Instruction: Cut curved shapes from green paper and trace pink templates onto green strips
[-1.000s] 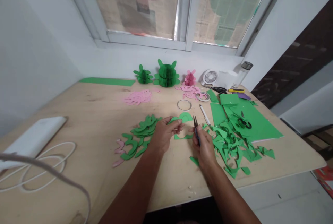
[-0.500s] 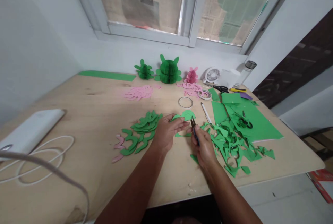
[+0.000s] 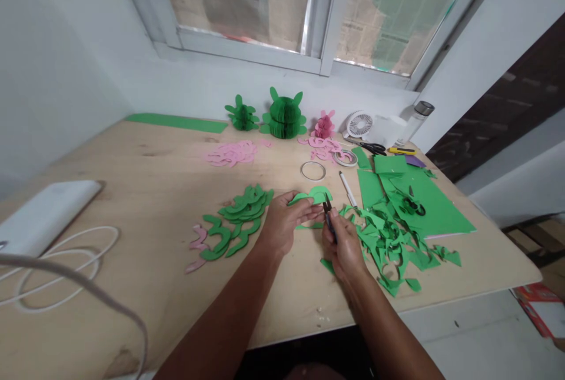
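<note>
**Below a Window, a Bench Thick With Paper**

On a pale wooden bench, a person's left hand and right hand come close together over green paper, each closed narrowly around what it holds. Green sheets spread beyond and to the right of the right hand, and a tangle of green scraps lies just beside that hand. Well apart from the left hand, off to its left, lies a flat white device. A long green strip runs along the wall, far beyond the left hand. Green cut-outs overlap in a pile just left of the same hand, with pink cut-outs farther back. Upright beyond both hands are a large green paper figure, a clear bottle, a white fan, a smaller green figure and a pink figure, the bottle and fan off to the right. Pinched in the left hand's fingers, a curved green piece reaches across toward the right hand, which grips small dark scissors, their tips slightly parted at the paper's right end. A white pen lies just beyond the right hand.
</note>
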`<move>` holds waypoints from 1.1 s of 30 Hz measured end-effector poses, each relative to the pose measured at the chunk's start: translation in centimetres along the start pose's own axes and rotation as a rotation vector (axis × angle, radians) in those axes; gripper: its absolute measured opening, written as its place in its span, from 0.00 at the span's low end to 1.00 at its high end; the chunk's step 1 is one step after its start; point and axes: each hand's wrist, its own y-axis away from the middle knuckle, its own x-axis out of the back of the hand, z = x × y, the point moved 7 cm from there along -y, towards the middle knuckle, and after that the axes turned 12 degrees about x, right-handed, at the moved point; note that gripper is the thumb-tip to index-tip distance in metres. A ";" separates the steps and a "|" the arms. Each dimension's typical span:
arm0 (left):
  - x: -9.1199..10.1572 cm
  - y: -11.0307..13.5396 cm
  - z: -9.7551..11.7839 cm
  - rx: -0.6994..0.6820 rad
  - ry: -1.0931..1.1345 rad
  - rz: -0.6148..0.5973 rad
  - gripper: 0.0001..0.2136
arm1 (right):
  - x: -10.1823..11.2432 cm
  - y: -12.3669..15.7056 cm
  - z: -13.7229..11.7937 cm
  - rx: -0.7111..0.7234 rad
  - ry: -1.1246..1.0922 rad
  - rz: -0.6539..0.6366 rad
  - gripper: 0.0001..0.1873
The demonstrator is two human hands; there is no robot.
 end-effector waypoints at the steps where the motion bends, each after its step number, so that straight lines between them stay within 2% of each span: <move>1: 0.0 0.0 0.0 -0.002 -0.003 0.000 0.13 | 0.0 0.0 0.0 0.001 0.001 -0.001 0.26; 16: -0.2 0.3 0.0 -0.010 -0.011 0.031 0.14 | -0.2 0.0 0.1 -0.040 -0.075 0.028 0.26; 33: -0.3 0.2 -0.1 -0.015 -0.025 0.022 0.11 | -0.1 -0.1 0.1 -0.039 -0.029 0.034 0.28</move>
